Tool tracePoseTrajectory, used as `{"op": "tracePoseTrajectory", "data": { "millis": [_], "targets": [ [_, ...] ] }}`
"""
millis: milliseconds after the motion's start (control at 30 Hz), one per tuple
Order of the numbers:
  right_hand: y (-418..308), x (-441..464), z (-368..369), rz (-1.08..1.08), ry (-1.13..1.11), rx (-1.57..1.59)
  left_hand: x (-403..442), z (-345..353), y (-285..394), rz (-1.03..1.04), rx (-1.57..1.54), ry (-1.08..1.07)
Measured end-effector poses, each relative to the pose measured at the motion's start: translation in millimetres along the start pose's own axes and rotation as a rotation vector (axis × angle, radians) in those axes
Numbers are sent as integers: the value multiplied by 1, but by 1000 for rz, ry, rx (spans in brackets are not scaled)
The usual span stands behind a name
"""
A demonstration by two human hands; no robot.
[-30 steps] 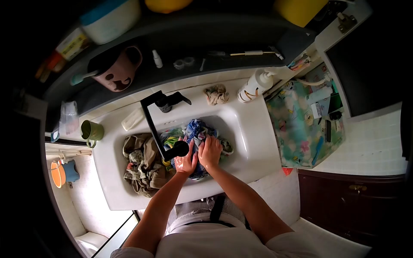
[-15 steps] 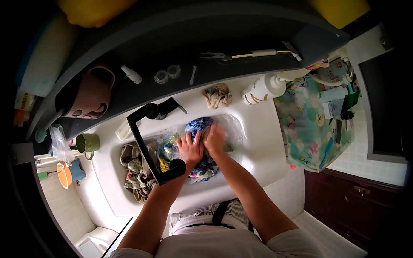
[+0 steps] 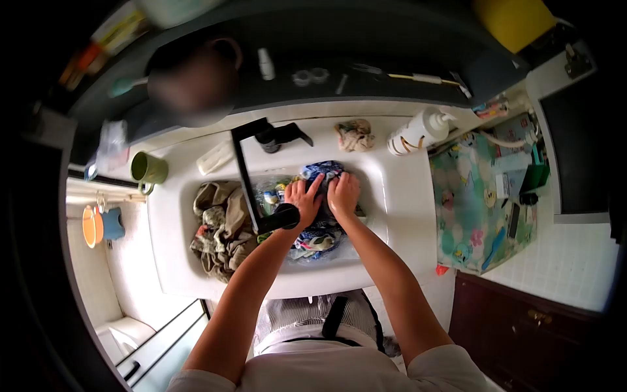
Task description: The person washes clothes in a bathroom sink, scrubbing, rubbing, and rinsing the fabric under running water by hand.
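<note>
Blue patterned wet cloth (image 3: 318, 233) lies bunched in the water of the white sink (image 3: 405, 215). My left hand (image 3: 304, 201) presses on its left side with fingers spread. On the right side of the same cloth rests my right hand (image 3: 343, 195), its fingers bent against the fabric. The black faucet (image 3: 245, 176) arches over the basin, its round end just beside my left wrist. A heap of brown and olive clothes (image 3: 225, 228) fills the left part of the basin. Yellow and green fabric shows between the faucet and my left hand.
On the sink's back edge are a green mug (image 3: 149, 170), a soap bar (image 3: 215, 157), a crumpled cloth (image 3: 354, 135) and a white pump bottle (image 3: 418, 132). A dark shelf (image 3: 294, 39) overhangs the back. To the right, a patterned cover (image 3: 467, 196) bears small items.
The view has shifted and turned. My right hand, blurred by motion half a second ago, now shows clearly on the cloth. The splashing water looks calmer.
</note>
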State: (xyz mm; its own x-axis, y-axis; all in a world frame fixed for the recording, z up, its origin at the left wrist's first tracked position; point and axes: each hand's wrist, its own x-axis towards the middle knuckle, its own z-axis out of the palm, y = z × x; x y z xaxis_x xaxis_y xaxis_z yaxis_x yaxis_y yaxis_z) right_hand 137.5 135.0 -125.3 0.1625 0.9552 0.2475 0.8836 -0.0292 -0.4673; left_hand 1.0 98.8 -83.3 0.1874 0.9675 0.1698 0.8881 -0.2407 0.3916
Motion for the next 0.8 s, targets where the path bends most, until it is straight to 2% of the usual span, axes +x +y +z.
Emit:
{"op": "tracePoseTrajectory", "data": {
  "millis": [33,67,100,133,167,200,233,267,300,333,367,433,500,567,600,733,800],
  "targets": [
    [-13,-1,-16,9,10,-38,-7,-9,-1,28,-49,17],
    [-29,-3,-30,-77,66,-10,-18,1,-8,29,-125,65],
    [-43,-5,-42,-162,122,19,-27,-14,-6,8,-126,22],
    [-56,-7,-49,-337,88,148,-37,-18,-9,5,-116,33],
    [-71,-8,-54,-394,-187,224,-49,-19,-11,0,-107,42],
    [-81,-15,-47,-477,-350,338,-65,-10,-15,-101,-162,49],
    [-91,-26,-32,-590,-384,369,-73,-18,-19,-268,-279,-243],
    [-100,-38,-16,-702,-421,404,-81,-39,-17,-242,-232,-200],
    [-112,-50,-4,-838,-325,359,-90,-57,-16,-218,-182,-158],
    [-123,-59,2,-772,-377,444,-106,-63,-24,-246,-203,-70],
    [-135,-67,14,-755,-401,563,-121,-73,-36,-278,-111,-93],
    [-171,-78,7,-845,-453,614,-150,-89,-64,-340,-161,-56],
    [-197,-95,16,-860,-644,574,-179,-105,-70,-398,108,14],
    [-217,-111,28,-885,-768,425,-192,-139,-65,-537,120,-90],
    [-227,-117,30,-821,-908,339,-202,-143,-69,-565,104,-97],
    [-233,-131,29,-849,-825,188,-225,-136,-81,-599,46,-93],
    [-223,-127,33,-866,-805,202,-222,-129,-95,-546,47,-212]
  ]
}}
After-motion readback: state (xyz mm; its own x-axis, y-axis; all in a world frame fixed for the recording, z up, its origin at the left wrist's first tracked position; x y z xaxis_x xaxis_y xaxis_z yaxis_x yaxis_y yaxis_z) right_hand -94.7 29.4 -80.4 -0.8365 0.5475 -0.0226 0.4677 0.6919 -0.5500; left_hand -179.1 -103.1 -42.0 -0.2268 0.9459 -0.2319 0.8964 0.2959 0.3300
